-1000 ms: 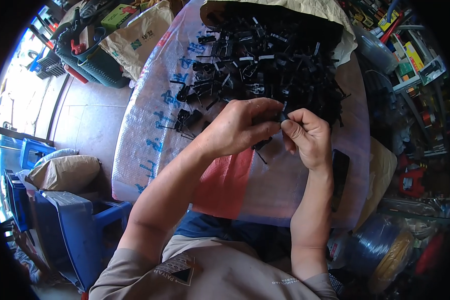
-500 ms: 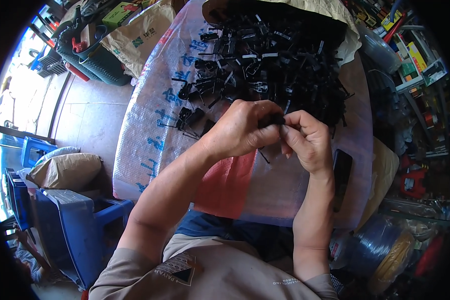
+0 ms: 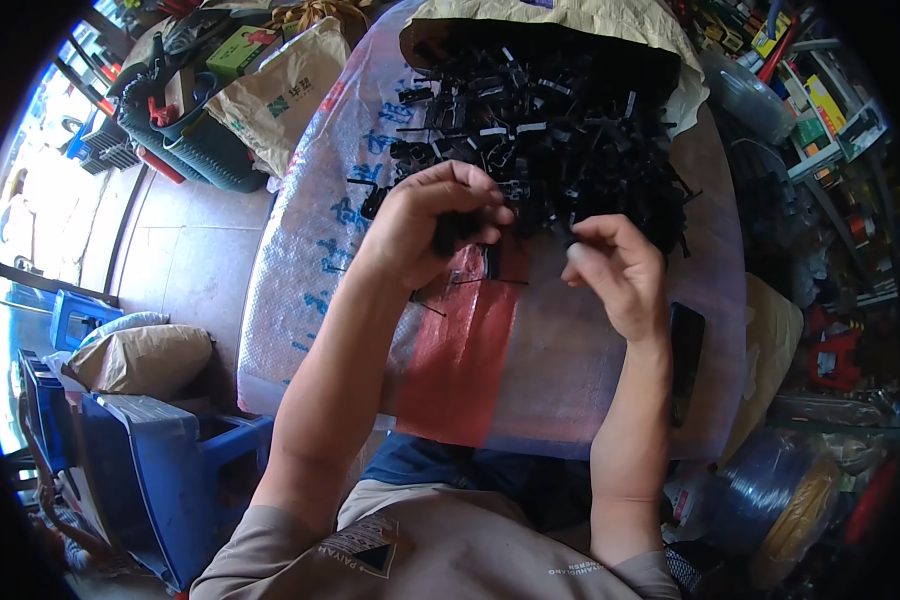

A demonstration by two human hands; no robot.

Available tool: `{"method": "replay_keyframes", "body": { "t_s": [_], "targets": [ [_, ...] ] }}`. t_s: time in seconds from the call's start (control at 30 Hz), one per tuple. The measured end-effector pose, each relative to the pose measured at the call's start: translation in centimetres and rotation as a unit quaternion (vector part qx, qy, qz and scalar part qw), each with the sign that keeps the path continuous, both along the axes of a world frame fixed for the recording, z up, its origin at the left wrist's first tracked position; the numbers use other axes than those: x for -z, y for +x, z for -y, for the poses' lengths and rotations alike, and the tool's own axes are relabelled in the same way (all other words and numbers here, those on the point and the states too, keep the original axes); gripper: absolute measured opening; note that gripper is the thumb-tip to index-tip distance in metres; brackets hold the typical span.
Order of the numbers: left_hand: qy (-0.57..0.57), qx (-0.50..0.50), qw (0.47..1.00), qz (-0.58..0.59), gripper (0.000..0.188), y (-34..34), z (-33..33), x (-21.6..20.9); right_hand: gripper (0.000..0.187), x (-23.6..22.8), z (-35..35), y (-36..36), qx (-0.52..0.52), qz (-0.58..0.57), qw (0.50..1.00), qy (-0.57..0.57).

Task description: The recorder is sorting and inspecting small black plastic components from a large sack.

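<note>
My left hand [image 3: 420, 225] is curled around a black plastic part [image 3: 457, 232], mostly hidden by the fingers and palm. To its right, my right hand [image 3: 622, 275] is apart from it, thumb and forefinger pinched together. A small dark bit shows at those fingertips, too blurred to name. Just beyond both hands lies a heap of black plastic parts [image 3: 570, 130], some with pale metal strips or thin pins. A few thin dark pieces lie on the woven plastic sheet [image 3: 560, 370] below my left hand, over its red stripe [image 3: 460, 380].
A dark flat phone-like object [image 3: 684, 350] lies right of my right forearm. Brown paper [image 3: 610, 22] borders the heap's far side. Blue plastic stools [image 3: 150, 450] and a stuffed sack [image 3: 145, 360] stand at left. Shelving [image 3: 840, 140] and a wrapped spool [image 3: 770, 495] are at right.
My hands were together at the black part; now they have parted. The left hand has moved left with the part, while the right stays almost in place.
</note>
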State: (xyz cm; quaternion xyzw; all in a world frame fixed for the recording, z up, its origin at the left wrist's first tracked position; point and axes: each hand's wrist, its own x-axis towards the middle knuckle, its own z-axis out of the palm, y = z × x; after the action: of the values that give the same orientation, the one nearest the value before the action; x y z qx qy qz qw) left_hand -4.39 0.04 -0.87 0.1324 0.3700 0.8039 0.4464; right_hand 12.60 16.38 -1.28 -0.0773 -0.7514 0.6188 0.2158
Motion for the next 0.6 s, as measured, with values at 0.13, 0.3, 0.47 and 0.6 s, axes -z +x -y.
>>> {"method": "replay_keyframes", "body": {
  "t_s": [0.13,0.3,0.47,0.6],
  "targets": [
    [-0.1,0.066,0.97,-0.213,0.021,1.4,0.1,-0.6,0.012,0.1,0.4,-0.4,0.035,-0.089,0.995,-0.017],
    [-0.114,0.064,0.948,-0.29,0.045,3.4,-0.1,-1.6,0.013,0.6,0.3,-0.4,0.011,-0.118,0.992,-0.054],
    [-0.097,0.006,0.928,-0.359,0.024,4.3,-0.8,0.0,0.017,0.1,1.2,-0.8,0.031,-0.101,0.991,-0.082],
    [-0.091,-0.074,0.863,-0.492,0.01,4.8,-1.1,0.0,0.017,0.4,1.7,-1.0,0.018,-0.098,0.992,-0.076]
  ]
}}
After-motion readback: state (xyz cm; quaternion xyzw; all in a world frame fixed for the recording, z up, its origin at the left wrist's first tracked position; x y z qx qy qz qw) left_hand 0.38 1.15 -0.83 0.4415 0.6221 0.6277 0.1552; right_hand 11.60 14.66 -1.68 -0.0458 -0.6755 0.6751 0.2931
